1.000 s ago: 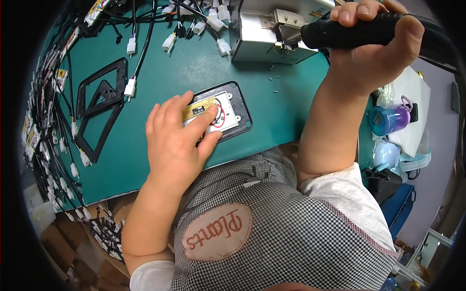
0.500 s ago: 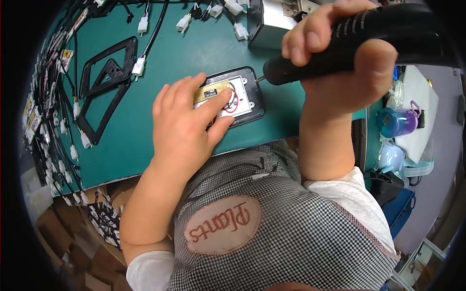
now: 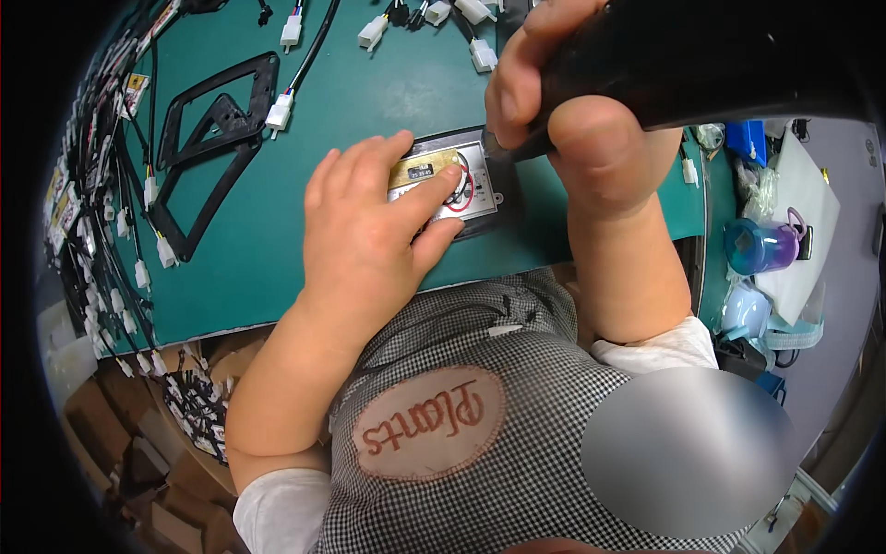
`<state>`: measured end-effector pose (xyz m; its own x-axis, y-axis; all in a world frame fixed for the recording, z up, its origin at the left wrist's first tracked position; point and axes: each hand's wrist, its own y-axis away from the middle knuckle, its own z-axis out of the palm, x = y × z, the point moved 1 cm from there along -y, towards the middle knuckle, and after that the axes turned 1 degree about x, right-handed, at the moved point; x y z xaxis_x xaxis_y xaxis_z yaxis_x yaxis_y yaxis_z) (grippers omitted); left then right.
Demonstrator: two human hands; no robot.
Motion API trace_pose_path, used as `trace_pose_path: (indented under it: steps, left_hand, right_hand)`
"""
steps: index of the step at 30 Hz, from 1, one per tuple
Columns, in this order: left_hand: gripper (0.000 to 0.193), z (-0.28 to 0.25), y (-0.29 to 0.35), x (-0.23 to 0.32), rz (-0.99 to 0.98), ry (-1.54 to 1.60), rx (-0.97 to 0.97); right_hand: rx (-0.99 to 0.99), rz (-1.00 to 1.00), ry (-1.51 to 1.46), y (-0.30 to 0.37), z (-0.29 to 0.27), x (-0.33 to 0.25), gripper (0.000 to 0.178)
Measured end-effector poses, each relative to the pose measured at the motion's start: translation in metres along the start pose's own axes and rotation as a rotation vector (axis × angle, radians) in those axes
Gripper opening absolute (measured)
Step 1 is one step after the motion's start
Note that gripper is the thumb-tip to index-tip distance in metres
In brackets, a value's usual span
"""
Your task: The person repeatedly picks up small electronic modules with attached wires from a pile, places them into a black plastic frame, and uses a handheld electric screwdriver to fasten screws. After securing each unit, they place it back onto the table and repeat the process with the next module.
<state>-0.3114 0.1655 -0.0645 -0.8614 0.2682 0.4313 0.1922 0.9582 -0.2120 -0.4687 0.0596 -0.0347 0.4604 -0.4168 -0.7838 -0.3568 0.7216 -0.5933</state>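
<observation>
On the green mat, my left hand steadies a black rectangular panel, fingers over its far side and thumb near its close side. Set in the panel is a white plate with a gold-coloured module and red and black wires, which my index fingertip touches. My right hand grips a black electric screwdriver, held level and pointing left. Its tip end is at the panel's right side; whether it touches a screw is hidden and blurred.
Black frames lie stacked at the left, beside a dense bundle of cables with white connectors. More white connectors lie at the far edge. To the right stand a blue-purple cup and a light blue container.
The screwdriver and my right hand have come left and closer over the panel's right side. My left hand keeps its place on the panel. The whole view has shifted slightly.
</observation>
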Motion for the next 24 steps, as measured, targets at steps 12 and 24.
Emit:
trace_pose_path:
  steps: [12, 24]
  left_hand:
    - [0.043, -0.003, -0.003, 0.006, 0.048, -0.057, 0.056]
    - [0.042, -0.001, -0.003, 0.006, 0.082, -0.061, 0.080]
  right_hand:
    - [0.262, 0.047, -0.054, 0.005, -0.029, -0.023, 0.049]
    - [0.606, -0.238, 0.103, -0.044, -0.043, -0.081, 0.042]
